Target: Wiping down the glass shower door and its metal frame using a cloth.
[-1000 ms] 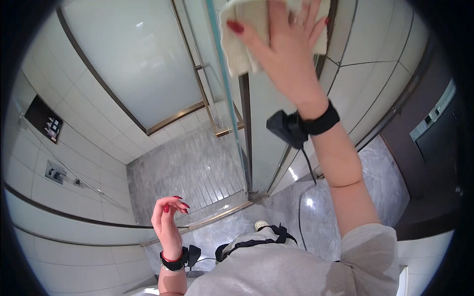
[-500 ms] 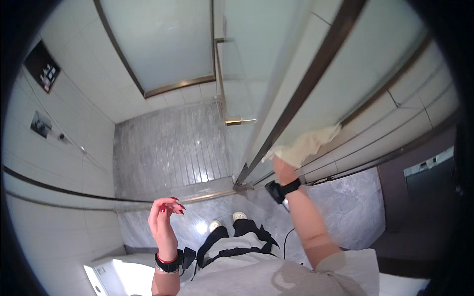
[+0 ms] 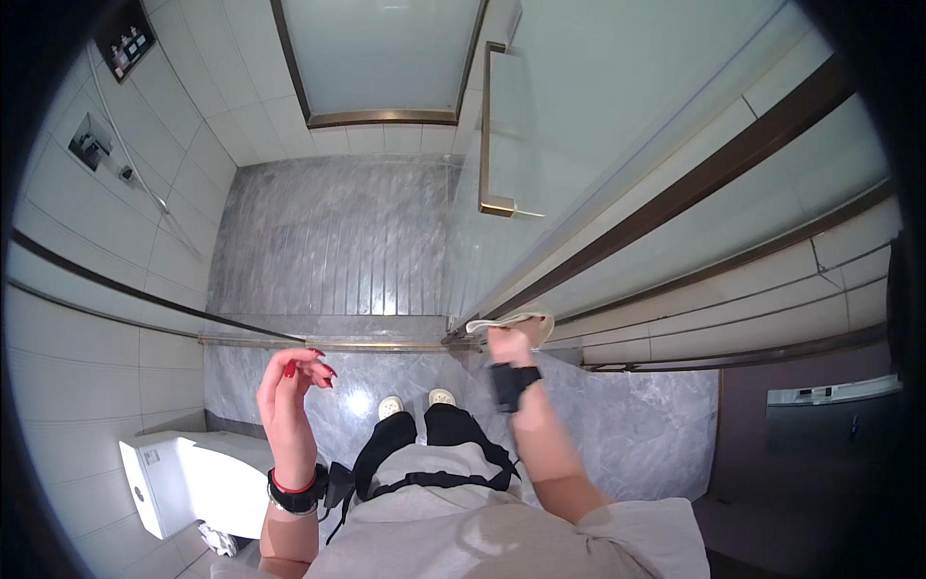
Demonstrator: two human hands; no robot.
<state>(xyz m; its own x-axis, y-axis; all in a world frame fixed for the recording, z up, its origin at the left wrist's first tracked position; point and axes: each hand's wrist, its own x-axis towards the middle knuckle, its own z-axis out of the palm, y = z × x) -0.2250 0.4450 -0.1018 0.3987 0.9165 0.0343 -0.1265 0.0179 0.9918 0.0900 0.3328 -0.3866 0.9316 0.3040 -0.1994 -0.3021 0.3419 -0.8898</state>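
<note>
My right hand (image 3: 519, 338) presses a cream cloth (image 3: 492, 322) to the lower part of the brown-framed glass shower partition. The fingers are closed on the cloth and partly hidden by it. The dark metal frame bar (image 3: 675, 196) runs up and away to the right from that spot. Raised at the left, my left hand (image 3: 292, 386) hangs in the air with loosely bent, slightly parted fingers and nothing in them. A glass door (image 3: 579, 106) with a long metal handle (image 3: 486, 130) stands beyond the cloth.
A white toilet (image 3: 207, 482) stands at the lower left. A metal threshold (image 3: 376, 344) crosses the floor before the grey shower floor (image 3: 328, 232). On the left wall are a shower control (image 3: 92, 145) and a niche with bottles (image 3: 125, 53). A dark cabinet (image 3: 820, 454) is at the right.
My right hand and the cloth have moved left and toward the frame's lower end. The cloth now looks more bunched. My left hand stays raised, and the whole view has shifted.
</note>
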